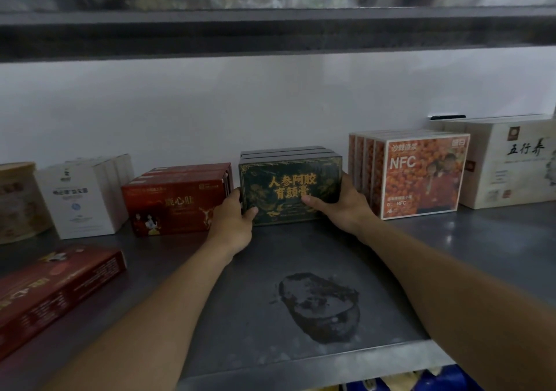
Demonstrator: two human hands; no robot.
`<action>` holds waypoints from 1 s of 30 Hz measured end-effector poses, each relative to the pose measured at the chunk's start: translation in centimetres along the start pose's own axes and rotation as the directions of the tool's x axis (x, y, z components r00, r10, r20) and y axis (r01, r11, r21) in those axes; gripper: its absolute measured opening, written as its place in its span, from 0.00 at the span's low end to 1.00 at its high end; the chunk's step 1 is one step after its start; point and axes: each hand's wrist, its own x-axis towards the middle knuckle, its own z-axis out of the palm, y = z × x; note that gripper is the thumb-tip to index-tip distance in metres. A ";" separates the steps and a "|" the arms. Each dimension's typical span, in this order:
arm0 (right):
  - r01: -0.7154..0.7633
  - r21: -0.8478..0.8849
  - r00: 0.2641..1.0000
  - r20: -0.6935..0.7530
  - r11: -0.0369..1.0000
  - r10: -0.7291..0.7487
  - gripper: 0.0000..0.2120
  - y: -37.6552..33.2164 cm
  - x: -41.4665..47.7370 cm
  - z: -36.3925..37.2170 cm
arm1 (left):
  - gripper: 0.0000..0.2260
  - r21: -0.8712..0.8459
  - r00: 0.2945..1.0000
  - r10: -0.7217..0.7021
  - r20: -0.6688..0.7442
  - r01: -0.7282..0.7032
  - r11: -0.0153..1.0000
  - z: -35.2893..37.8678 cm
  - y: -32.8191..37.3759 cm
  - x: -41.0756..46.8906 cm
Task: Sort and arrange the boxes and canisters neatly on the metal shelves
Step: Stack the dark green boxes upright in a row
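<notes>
A dark green box with gold lettering (290,184) stands upright at the middle of the metal shelf (301,255), at the front of a short row of like boxes. My left hand (233,217) grips its lower left edge, thumb on the front face. My right hand (340,202) grips its right edge, thumb across the front. To the left stand red boxes (176,202) and white boxes (84,201); to the right stand orange NFC boxes (421,174) and cream boxes (508,162).
A red box (51,294) lies flat at the shelf's front left. A beige canister (18,201) stands at the far left. A dark stain (320,306) marks the shelf front. The upper shelf (270,29) hangs close overhead, a white wall behind.
</notes>
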 end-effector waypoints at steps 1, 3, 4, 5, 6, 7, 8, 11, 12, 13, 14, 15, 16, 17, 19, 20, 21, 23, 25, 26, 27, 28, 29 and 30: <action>0.000 -0.001 1.000 0.002 1.000 0.000 0.42 0.0 0.0 0.0 | 0.16 -0.001 1.000 -0.001 -0.001 0.001 1.000 0.0 0.0 0.0; -0.004 -0.004 1.000 0.003 1.000 0.004 0.43 0.1 0.1 0.1 | 0.16 0.003 1.000 -0.005 -0.001 0.005 1.000 0.1 0.0 0.0; -0.007 -0.005 1.000 0.004 1.000 0.007 0.43 0.1 0.1 0.1 | 0.16 0.007 1.000 -0.007 -0.003 0.007 1.000 0.1 0.0 0.0; -0.010 -0.002 1.000 0.005 1.000 0.010 0.42 0.1 0.1 0.1 | 0.16 0.008 1.000 -0.010 -0.005 0.010 1.000 0.1 0.1 0.0; -0.012 -0.001 1.000 0.006 1.000 0.012 0.42 0.1 0.1 0.1 | 0.16 0.008 1.000 -0.013 -0.005 0.013 1.000 0.1 0.1 0.0; -0.015 0.001 1.000 0.005 1.000 0.015 0.42 0.1 0.0 0.1 | 0.16 0.006 1.000 -0.016 -0.004 0.016 1.000 0.0 0.1 0.0; -0.019 0.001 1.000 0.005 1.000 0.019 0.42 0.1 0.0 0.1 | 0.16 0.007 1.000 -0.016 -0.002 0.016 1.000 0.0 0.1 -0.1; -0.026 -0.011 1.000 -0.002 1.000 0.026 0.43 -0.2 -0.5 0.0 | 0.15 0.014 1.000 -0.028 0.003 0.028 1.000 -0.1 0.3 -0.3; -0.030 -0.023 1.000 -0.009 0.999 0.030 0.44 -0.4 -0.7 -0.1 | 0.15 0.027 1.000 -0.029 0.006 0.028 0.999 -0.2 0.4 -0.4; -0.043 -0.037 0.999 -0.017 0.998 0.042 0.46 -0.6 -1.1 -0.3 | 0.16 0.044 0.999 -0.036 0.012 0.035 0.998 -0.3 0.5 -0.5; -0.060 -0.054 0.998 -0.025 0.997 0.059 0.47 -0.8 -1.5 -0.4 | 0.16 0.065 0.999 -0.042 0.024 0.040 0.997 -0.5 0.6 -0.6; -0.074 -0.069 0.997 -0.035 0.995 0.072 0.47 -1.0 -2.0 -0.6 | 0.18 0.081 0.998 -0.051 0.039 0.048 0.996 -0.7 0.8 -0.8; -0.076 -0.088 0.996 -0.047 0.993 0.072 0.47 -1.2 -2.5 -0.8 | 0.21 0.089 0.997 -0.057 0.048 0.052 0.995 -0.9 0.9 -1.0; -0.066 -0.112 0.996 -0.063 0.991 0.059 0.45 -1.4 -3.1 -0.9 | 0.25 0.094 0.996 -0.073 0.053 0.068 0.993 -1.2 1.2 -1.3; -0.029 -0.168 0.996 -0.093 0.985 0.014 0.41 -1.9 -4.3 -1.3 | 0.29 0.094 0.994 -0.102 0.042 0.098 0.991 -1.9 1.7 -2.1; -0.014 -0.187 0.995 -0.102 0.982 -0.006 0.39 -2.2 -5.1 -1.5 | 0.29 0.087 0.993 -0.112 0.032 0.109 0.990 -2.2 2.0 -2.5; 0.002 -0.195 0.993 -0.112 0.981 -0.024 0.37 -2.5 -5.9 -1.6 | 0.29 0.073 0.993 -0.119 0.026 0.117 0.990 -2.7 2.2 -3.0; 0.054 -0.200 0.987 -0.136 0.978 -0.082 0.33 -3.1 -7.6 -1.7 | 0.26 0.049 0.995 -0.094 0.014 0.093 0.994 -3.6 2.7 -4.2; 0.125 -0.192 0.980 -0.131 0.973 -0.152 0.31 -3.7 -9.3 -1.4 | 0.23 0.053 0.999 -0.050 0.006 0.050 0.997 -4.6 3.0 -5.6; 0.154 -0.191 0.979 -0.105 0.969 -0.176 0.31 -4.1 -10.2 -1.0 | 0.23 0.060 0.999 -0.032 0.001 0.032 0.998 -5.2 3.0 -6.3; 0.174 -0.189 0.979 -0.075 0.966 -0.191 0.34 -4.5 -10.8 -0.6 | 0.24 0.065 1.000 -0.018 -0.005 0.018 0.998 -5.8 3.0 -7.0; 0.185 -0.181 0.979 -0.050 0.966 -0.197 0.36 -5.0 -11.4 -0.1 | 0.25 0.069 1.000 -0.006 -0.012 0.007 0.998 -6.5 3.0 -7.7; 0.194 -0.157 0.979 -0.032 0.968 -0.201 0.38 -5.6 -11.9 0.4 | 0.25 0.074 1.000 0.001 -0.021 0.000 0.997 -7.2 2.9 -8.2; 0.200 -0.117 0.979 -0.017 0.973 -0.203 0.38 -6.2 -12.3 1.0 | 0.25 0.079 0.999 0.004 -0.033 -0.001 0.997 -7.9 2.7 -8.8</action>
